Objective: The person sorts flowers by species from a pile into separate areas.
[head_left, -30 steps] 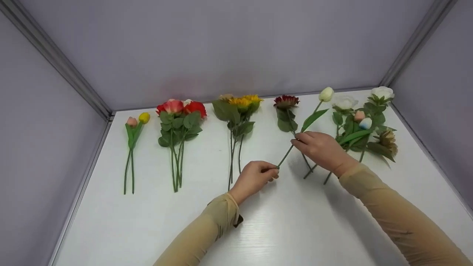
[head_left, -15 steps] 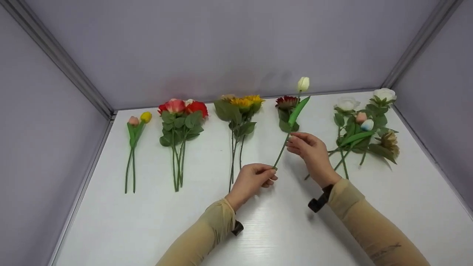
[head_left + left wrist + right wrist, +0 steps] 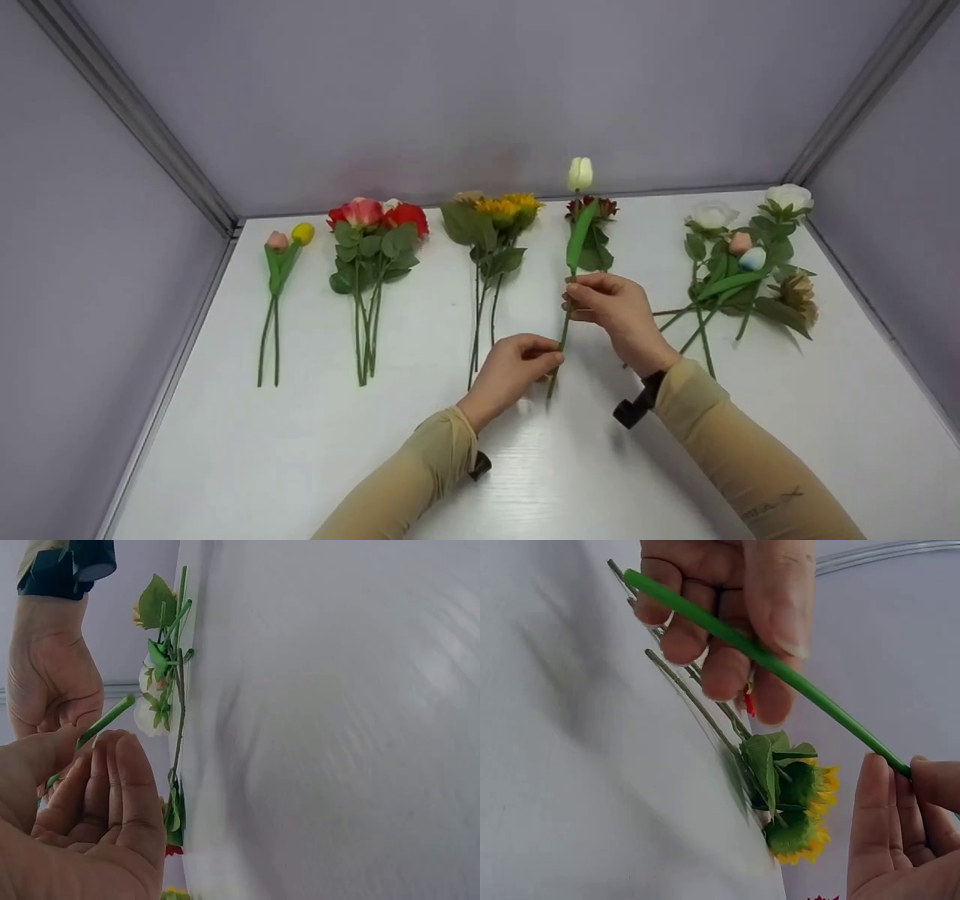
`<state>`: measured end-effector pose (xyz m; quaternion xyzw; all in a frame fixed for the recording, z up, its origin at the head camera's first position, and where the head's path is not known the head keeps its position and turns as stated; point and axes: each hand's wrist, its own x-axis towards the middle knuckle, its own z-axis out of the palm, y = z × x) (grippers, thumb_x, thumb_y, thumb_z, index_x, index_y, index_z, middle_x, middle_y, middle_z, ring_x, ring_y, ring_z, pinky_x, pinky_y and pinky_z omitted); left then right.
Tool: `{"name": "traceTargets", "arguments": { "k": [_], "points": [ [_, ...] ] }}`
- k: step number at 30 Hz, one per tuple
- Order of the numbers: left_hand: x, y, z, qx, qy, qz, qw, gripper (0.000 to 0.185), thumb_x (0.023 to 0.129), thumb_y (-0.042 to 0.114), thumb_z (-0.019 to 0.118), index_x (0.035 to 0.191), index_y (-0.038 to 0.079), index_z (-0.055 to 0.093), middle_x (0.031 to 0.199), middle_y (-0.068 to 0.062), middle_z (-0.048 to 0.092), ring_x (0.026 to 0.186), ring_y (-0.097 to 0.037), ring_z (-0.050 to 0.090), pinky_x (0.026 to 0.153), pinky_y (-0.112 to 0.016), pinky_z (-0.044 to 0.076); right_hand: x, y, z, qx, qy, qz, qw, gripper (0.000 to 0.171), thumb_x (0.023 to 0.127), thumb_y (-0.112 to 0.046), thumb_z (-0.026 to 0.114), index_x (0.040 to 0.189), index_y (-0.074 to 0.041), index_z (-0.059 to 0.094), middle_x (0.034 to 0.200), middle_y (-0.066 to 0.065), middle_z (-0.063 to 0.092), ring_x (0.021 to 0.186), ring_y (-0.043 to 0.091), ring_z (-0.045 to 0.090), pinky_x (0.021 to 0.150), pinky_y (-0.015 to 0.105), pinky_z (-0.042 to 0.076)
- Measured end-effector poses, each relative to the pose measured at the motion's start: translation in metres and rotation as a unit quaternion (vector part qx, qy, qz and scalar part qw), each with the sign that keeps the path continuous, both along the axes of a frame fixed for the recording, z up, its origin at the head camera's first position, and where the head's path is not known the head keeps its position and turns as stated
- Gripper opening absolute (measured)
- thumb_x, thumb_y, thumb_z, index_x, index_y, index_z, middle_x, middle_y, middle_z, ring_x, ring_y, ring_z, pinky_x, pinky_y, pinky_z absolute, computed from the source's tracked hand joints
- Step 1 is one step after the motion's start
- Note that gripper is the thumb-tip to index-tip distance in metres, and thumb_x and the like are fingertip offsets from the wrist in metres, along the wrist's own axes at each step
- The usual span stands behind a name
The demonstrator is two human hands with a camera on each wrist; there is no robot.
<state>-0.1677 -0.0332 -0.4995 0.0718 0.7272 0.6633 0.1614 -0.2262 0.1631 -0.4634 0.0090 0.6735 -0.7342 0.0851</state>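
Together, your left hand (image 3: 514, 371) and right hand (image 3: 621, 311) are pinching a cream-white, oval-headed tulip (image 3: 580, 238) by its green stem above the white worktop (image 3: 285, 450).

In the head view, I get only part of the dark red flower (image 3: 606, 208): the leaf of the white tulip (image 3: 580, 236) crosses its bloom, and the right hand (image 3: 619, 313) hides its stem. The lettering (image 3: 766, 508) on the right sleeve (image 3: 742, 442) is too small for me to read; the bottom edge cuts that sleeve and the left sleeve (image 3: 409, 472). I can't see the tulip's bloom from either wrist. Bottom edges there clip yellow petals (image 3: 176, 895) and red petals (image 3: 822, 898).
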Motion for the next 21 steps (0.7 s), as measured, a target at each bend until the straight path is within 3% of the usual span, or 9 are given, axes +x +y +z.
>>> {"name": "traceTargets", "arguments": {
  "k": [6,10,21],
  "points": [
    [-0.001,-0.003,-0.001,0.022,-0.011,0.031,0.9992,0.017,0.095,0.016,0.076,0.107,0.004,0.074,0.095,-0.004,0.073,0.085,-0.017,0.070,0.074,-0.033,0.061,0.003,-0.013,-0.005,0.013,0.005,0.022,1.000,0.029,0.094,-0.017,0.077,0.116,0.002,0.072,0.108,0.019,0.072,0.094,0.027,0.073,0.085,0.040,0.061],
    [-0.002,-0.004,-0.002,0.023,-0.011,0.043,0.9987,0.015,0.094,0.015,0.076,0.104,0.005,0.074,0.093,-0.004,0.073,0.083,-0.016,0.070,0.072,-0.032,0.061,0.002,-0.017,-0.006,0.011,0.005,0.021,1.000,0.032,0.094,-0.015,0.077,0.116,0.006,0.070,0.109,0.021,0.071,0.092,0.026,0.073,0.083,0.040,0.061],
    [-0.003,-0.020,0.002,-0.010,0.016,0.050,0.9985,0.013,0.095,0.018,0.075,0.103,0.008,0.075,0.092,-0.004,0.072,0.082,-0.017,0.069,0.071,-0.032,0.061,0.002,-0.029,-0.008,-0.002,0.009,0.029,1.000,0.034,0.096,-0.016,0.075,0.121,0.006,0.068,0.105,0.019,0.071,0.091,0.027,0.073,0.084,0.039,0.061]
  ]
}}
